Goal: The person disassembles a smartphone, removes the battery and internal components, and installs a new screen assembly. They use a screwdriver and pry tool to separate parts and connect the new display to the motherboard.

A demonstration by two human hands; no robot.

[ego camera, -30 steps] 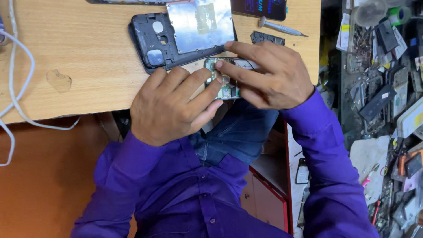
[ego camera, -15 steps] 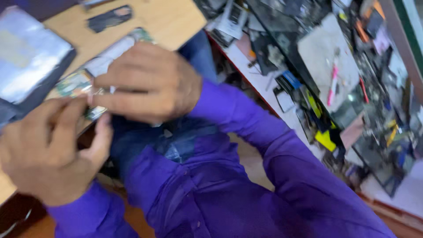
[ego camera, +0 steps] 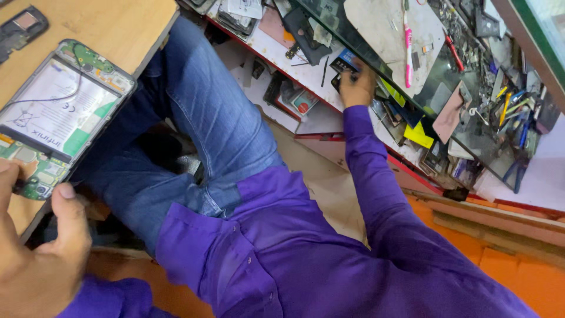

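Hands are working far apart in the head view. The left hand point(ego camera: 35, 259) is sitting at the lower left corner, thumb lying up along the near edge of an opened smartphone point(ego camera: 59, 115); the fingers are curling toward the phone's lower end, pressing on the green circuit board point(ego camera: 26, 171) there, but whether they are pinching anything small cannot be told. The phone is lying back-side up, cover off, on the wooden table point(ego camera: 112, 29), its white battery point(ego camera: 56, 115) showing in the frame and a second strip of green board at its far end. A dark plastic phone part point(ego camera: 20, 29) is lying on the table well beyond it, near the upper left corner.

The right hand point(ego camera: 356, 85) is stretching out on a purple sleeve point(ego camera: 376, 176) to the cluttered shelf point(ego camera: 306, 70) on the right, fingers closing down among small dark parts; what they are gripping, if anything, is hidden by the hand itself. Just beyond the hand a pale work mat point(ego camera: 382, 35) is lying with a pink toothbrush point(ego camera: 407, 44) on it. Farther right, screwdrivers and pens point(ego camera: 509, 103) are crowding a glass surface. Blue jeans point(ego camera: 206, 123) are filling the middle, between table and shelf.
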